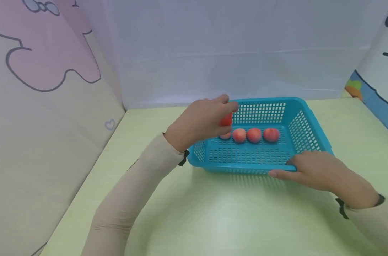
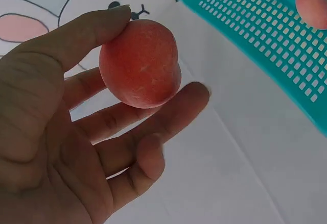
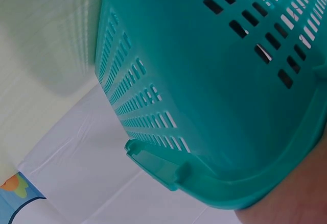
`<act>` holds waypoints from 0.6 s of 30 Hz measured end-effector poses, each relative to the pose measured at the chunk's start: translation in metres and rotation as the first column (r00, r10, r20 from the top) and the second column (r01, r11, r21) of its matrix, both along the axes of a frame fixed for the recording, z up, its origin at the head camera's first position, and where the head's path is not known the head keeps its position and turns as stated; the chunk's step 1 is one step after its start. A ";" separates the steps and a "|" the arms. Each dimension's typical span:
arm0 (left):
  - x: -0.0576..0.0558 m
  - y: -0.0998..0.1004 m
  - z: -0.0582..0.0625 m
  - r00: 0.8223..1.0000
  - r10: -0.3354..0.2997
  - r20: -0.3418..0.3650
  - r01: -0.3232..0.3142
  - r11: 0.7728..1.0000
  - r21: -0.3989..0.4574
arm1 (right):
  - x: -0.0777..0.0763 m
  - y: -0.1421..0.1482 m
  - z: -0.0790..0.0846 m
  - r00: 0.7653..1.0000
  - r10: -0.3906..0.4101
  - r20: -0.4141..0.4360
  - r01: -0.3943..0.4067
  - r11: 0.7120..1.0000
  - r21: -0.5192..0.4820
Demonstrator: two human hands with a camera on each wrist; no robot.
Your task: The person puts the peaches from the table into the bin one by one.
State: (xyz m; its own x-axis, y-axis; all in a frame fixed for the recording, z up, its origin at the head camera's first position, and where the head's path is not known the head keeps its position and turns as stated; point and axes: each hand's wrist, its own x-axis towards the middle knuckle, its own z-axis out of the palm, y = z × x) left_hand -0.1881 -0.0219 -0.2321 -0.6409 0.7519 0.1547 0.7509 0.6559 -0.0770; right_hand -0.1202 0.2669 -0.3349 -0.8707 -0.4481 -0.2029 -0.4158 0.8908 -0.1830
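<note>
Over the left end of a blue plastic basket, my left hand holds a red peach between thumb and fingers. In the left wrist view the little finger stays off the fruit. A row of several peaches lies on the basket floor, the leftmost partly hidden behind my left hand. My right hand grips the front rim near the right corner, thumb outside and fingers over the inside. The right wrist view shows the basket's outer corner and slotted side, with only a bit of the hand at the edge.
The basket stands on a pale green table. A white curtain hangs behind it, and cartoon-printed sheets close off the left and right sides.
</note>
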 end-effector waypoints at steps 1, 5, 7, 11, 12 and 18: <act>-0.001 0.004 0.000 1.000 0.004 0.006 -0.004 1.000 -0.026 | 0.000 0.000 -0.001 1.000 -0.003 -0.003 0.003 1.000 0.001; -0.009 0.015 -0.004 0.998 0.033 0.051 -0.026 0.991 -0.135 | 0.002 0.000 -0.002 1.000 -0.007 -0.003 0.007 1.000 -0.002; -0.014 0.020 -0.008 0.993 0.057 0.101 -0.038 0.982 -0.183 | 0.002 0.001 -0.001 1.000 -0.011 0.002 0.011 1.000 -0.004; -0.026 0.029 -0.019 0.974 0.083 0.211 -0.025 0.964 -0.264 | 0.001 0.001 -0.001 1.000 -0.007 0.001 0.007 1.000 -0.005; -0.029 0.031 -0.023 0.966 0.087 0.243 -0.017 0.961 -0.276 | 0.001 0.001 -0.001 1.000 -0.008 -0.001 0.008 1.000 -0.003; -0.041 0.037 -0.038 0.910 0.142 0.391 -0.018 0.953 -0.303 | 0.001 0.001 -0.002 1.000 0.002 -0.010 -0.002 1.000 -0.001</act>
